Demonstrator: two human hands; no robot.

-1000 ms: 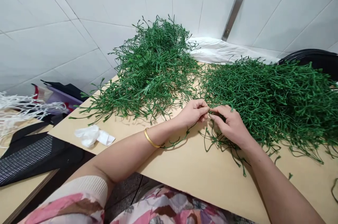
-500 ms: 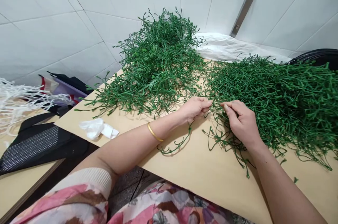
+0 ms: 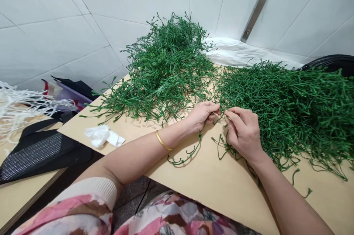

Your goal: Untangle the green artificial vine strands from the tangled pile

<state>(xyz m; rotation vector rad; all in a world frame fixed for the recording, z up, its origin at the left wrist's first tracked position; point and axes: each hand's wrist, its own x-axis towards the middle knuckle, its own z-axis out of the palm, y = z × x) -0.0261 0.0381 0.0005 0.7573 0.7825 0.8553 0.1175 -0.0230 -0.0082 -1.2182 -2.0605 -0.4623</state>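
Your left hand (image 3: 202,116) pinches a green strand (image 3: 200,139) trailing onto the bench (image 3: 210,179), probably steadying it for your right hand (image 3: 245,131), fingertips nearly together just beside; can't tell what those grip.

Here's the left forearm (image 3: 138,159), slanting up from the lower left, left wrist (image 3: 184,126) nearly straight, and the left hand (image 3: 204,116) in a neat pinch, thumb above, lower fingers curled! Facing it, the right hand (image 3: 245,131), back turned up, knuckles bent, forefinger aimed leftward! The right forearm (image 3: 289,192) angles in from the lower right; fingertips close together, hands just apart!
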